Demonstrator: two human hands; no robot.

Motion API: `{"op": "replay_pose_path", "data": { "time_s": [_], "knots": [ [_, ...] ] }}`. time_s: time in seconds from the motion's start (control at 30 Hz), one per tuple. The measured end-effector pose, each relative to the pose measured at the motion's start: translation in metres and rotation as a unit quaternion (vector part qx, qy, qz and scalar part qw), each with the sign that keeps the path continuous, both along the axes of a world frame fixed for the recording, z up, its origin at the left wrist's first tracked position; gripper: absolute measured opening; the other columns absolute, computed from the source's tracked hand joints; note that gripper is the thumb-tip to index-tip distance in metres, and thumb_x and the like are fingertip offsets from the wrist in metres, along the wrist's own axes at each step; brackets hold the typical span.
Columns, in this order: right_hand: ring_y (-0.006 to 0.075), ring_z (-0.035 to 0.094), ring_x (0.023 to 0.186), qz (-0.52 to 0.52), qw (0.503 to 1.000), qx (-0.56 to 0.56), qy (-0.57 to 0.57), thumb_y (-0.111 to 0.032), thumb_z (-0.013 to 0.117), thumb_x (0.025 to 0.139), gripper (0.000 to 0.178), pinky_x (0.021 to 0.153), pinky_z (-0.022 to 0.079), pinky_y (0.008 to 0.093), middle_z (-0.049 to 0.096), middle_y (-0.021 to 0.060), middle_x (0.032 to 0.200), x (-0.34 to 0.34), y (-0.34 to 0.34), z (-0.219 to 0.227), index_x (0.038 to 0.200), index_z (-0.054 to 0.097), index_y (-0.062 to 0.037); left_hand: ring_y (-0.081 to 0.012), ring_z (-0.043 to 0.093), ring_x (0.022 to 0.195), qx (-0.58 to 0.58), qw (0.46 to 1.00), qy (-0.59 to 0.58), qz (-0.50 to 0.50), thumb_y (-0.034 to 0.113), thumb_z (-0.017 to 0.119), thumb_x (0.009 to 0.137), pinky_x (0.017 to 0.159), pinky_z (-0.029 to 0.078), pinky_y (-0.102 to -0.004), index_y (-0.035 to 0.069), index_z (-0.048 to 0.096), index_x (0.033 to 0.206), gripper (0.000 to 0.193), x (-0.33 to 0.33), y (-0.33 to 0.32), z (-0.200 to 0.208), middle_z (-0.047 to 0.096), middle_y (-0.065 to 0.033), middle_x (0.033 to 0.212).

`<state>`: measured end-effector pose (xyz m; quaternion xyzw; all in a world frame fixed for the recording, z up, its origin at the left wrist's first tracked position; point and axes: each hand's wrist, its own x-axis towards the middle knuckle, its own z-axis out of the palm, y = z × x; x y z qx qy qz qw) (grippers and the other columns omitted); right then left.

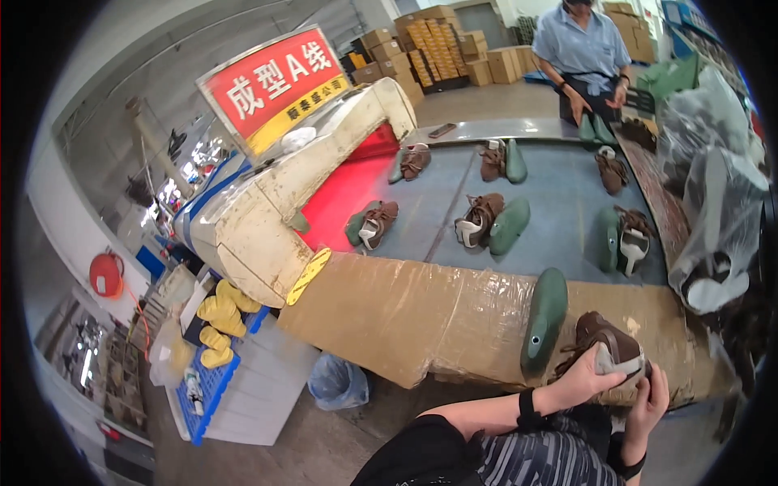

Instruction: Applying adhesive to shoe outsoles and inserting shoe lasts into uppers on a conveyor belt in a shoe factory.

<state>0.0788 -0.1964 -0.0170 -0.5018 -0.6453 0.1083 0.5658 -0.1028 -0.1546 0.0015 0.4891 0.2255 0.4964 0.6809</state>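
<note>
Left hand (585,381) pinches brown shoe (609,334), fingers nearly together; right hand (648,398) curled at heel, hold unclear; green last (548,312) left of fingers.

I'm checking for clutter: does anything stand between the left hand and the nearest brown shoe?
Nothing visible does: the left hand holds the brown shoe directly. The nearest green shoe mold lies to the shoe's left.

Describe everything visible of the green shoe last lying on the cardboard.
The green shoe last is long, smooth and slightly shiny, like plastic, with a small pale-ringed hole near its nearer end. It lies on the brown cardboard, its rounded far end toward the grey-blue belt. Neither hand holds it. The brown shoe is just right of it; whether its laces touch is unclear.
</note>
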Motion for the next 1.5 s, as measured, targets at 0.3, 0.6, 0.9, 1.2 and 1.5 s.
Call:
{"op": "replay_pose_path", "data": {
  "time_s": [0.3,0.6,0.9,1.2,1.5],
  "knots": [
    [0.0079,0.047,0.087,0.036,0.965,0.019,0.259,-0.012,0.054,0.098,0.022,0.076,0.037,0.0196,0.051,0.0007,0.101,0.010,0.010,-0.028,0.117,0.051,-0.0013,-0.0441,0.058,0.073,0.335,0.864,0.371,-0.052,0.018,0.070,0.072,0.061,0.046,-0.0453,-0.004,0.049,0.086,0.033,-0.020,0.013,0.002,0.058,-0.0231,0.071],
    [0.0008,0.039,0.049,0.079,0.939,-0.222,0.250,-0.022,0.045,0.103,0.028,0.045,0.031,0.0171,0.060,0.0058,0.099,-0.019,0.015,-0.042,0.116,0.054,0.0000,-0.0370,0.063,0.073,0.436,0.730,0.522,-0.068,0.010,0.061,0.075,0.063,0.050,-0.0452,-0.001,0.055,0.080,0.014,-0.011,0.031,-0.026,0.061,-0.0205,0.074],
    [0.0314,0.065,0.086,0.235,0.940,-0.214,-0.121,0.006,0.056,0.084,0.038,0.074,0.052,0.0376,0.062,0.0150,0.109,-0.061,0.007,-0.005,0.120,0.058,-0.0042,-0.0214,0.065,0.081,0.198,0.914,0.257,0.243,0.011,0.061,0.092,0.072,0.050,-0.0296,0.000,0.065,0.089,0.012,-0.118,-0.021,-0.003,0.068,-0.0099,0.096],
    [0.0367,0.063,0.092,0.097,0.958,-0.172,-0.207,0.005,0.067,0.070,0.053,0.076,0.052,0.0404,0.060,0.0158,0.109,-0.060,0.005,-0.014,0.121,0.058,-0.0057,-0.0442,0.020,0.141,0.150,0.850,0.449,0.230,0.034,0.073,0.082,0.114,0.025,-0.0450,0.006,0.013,0.152,0.096,-0.114,-0.031,-0.054,0.013,-0.0290,0.153],
    [0.0294,0.058,0.069,0.096,0.959,-0.223,-0.142,-0.006,0.076,0.072,0.024,0.063,0.046,0.0345,0.056,0.0129,0.080,-0.046,0.003,-0.020,0.091,0.061,-0.0005,-0.0379,0.039,0.133,0.095,0.854,0.403,0.314,0.022,0.071,0.083,0.109,0.034,-0.0413,-0.002,0.024,0.146,0.082,-0.113,0.002,-0.082,0.036,-0.0274,0.144]
  ]
}}
